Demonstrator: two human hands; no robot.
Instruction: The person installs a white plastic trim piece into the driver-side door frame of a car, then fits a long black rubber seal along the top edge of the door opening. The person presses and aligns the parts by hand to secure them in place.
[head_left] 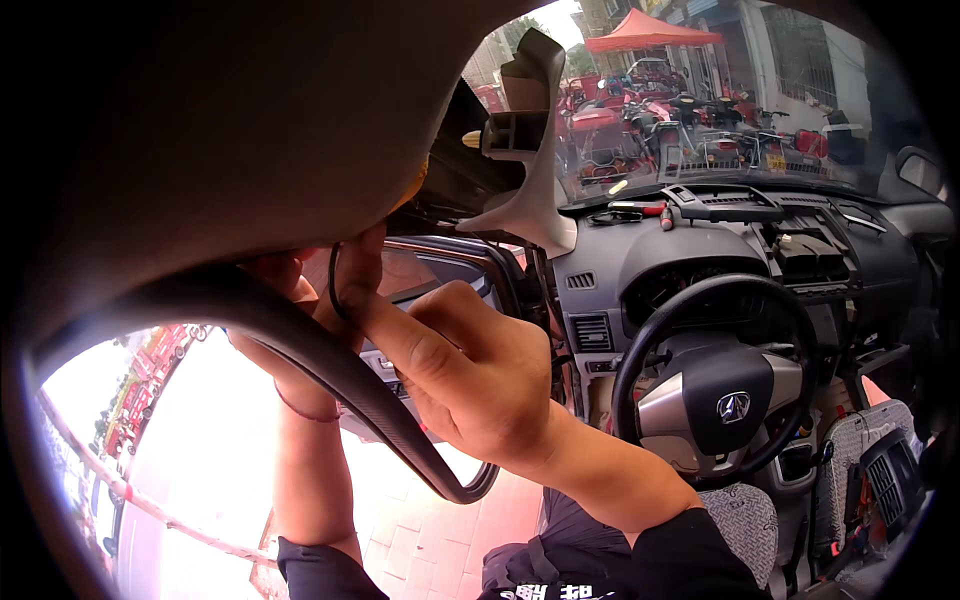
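Observation:
My right hand (465, 370) is raised to the edge of the grey headliner (250, 120), its thumb and forefinger pinching a thin black cable (336, 285). Beside it, my left hand (300, 290) reaches up to the same edge with curled fingers; the headliner and seal partly cover it, so what it grips is hidden. A black rubber door seal (370, 415) hangs loose in a loop in front of my left forearm. Ahead of the hands, the light grey pillar trim (540, 150) stands pulled away from the windscreen pillar.
To the right are the steering wheel (715, 380) and dashboard (650, 250). A loose black trim frame (725, 204) and a red-handled tool (666, 215) lie on top. The centre console opening (805, 250) is uncovered. A car door (440, 270) stands open beyond my hands.

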